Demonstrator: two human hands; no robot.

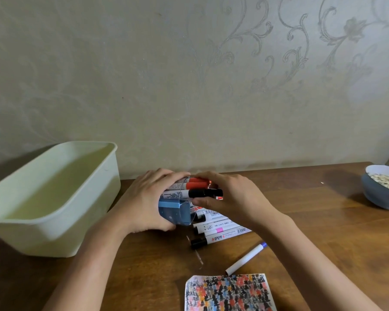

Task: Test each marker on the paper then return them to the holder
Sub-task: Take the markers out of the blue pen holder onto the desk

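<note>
Your left hand (148, 198) grips the tipped holder (174, 212); your right hand (231, 198) pinches a black-capped marker (198, 193) at its mouth. The paper (228, 292) is scribbled full, yet several markers (220, 230) lie loose mid-bench.

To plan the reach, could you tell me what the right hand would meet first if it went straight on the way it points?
The right hand points left, already on the black-capped marker; beyond lies the left hand gripping the holder.
</note>
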